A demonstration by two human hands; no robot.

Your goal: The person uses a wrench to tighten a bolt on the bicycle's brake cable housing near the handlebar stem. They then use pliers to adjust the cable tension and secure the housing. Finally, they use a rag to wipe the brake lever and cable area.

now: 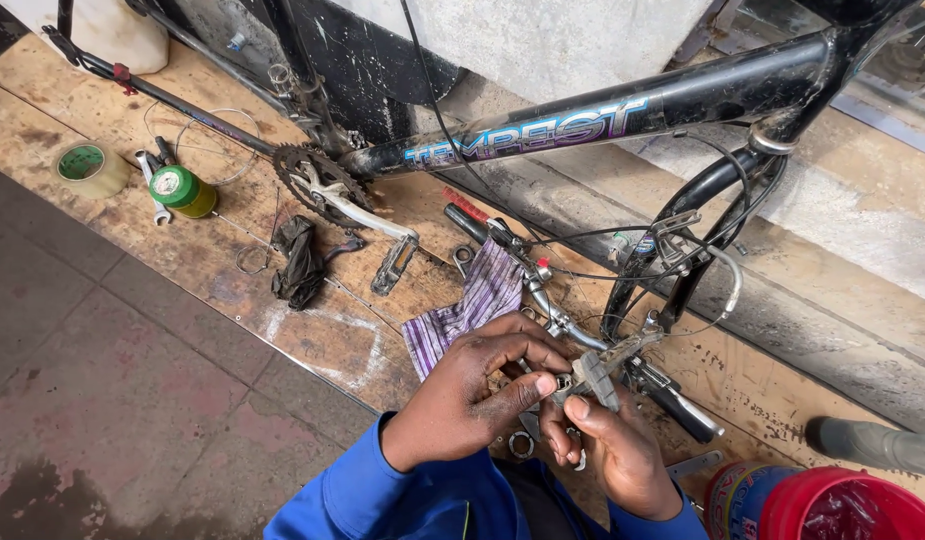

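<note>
From the left I see a tape roll [92, 168] and a green tin [183, 190] on the wooden board [192, 260], well apart from my hands, with bare floor [112, 390] below its edge. A striped cloth [472, 305] lies just above my left hand [472, 390], whose thumb and fingers pinch a small metal brake part [594, 375]. My right hand [612, 450] grips that part from below. The handlebar [582, 335] crowds close above; a red bucket [842, 505] sits right.
</note>
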